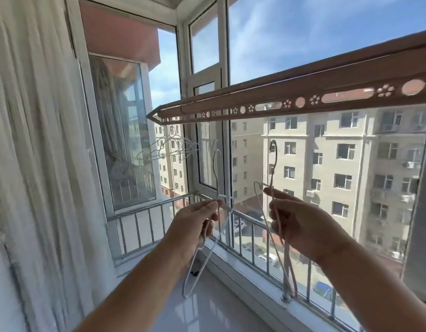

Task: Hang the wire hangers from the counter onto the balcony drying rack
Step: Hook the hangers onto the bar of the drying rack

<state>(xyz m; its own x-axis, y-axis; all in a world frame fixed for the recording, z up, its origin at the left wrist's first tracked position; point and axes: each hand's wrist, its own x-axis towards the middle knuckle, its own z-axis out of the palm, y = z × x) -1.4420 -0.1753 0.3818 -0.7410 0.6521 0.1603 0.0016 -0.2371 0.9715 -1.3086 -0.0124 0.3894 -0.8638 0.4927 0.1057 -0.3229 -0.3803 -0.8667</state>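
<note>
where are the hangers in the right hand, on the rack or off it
Off: the right hand grips the hangers, their hooks clear below the rack.

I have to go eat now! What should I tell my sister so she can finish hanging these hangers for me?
Left hand: its fingers pinch one white hanger at the neck, hook up, below the drying rack.
Right hand: grips a bunch of hangers, hooks up. I cannot tell how many.
Done: a few hung hangers are on the rack's far left end.
Left to do: hook the held ones onto the rack, probably the white one first. None of them touches the rack yet.
</note>
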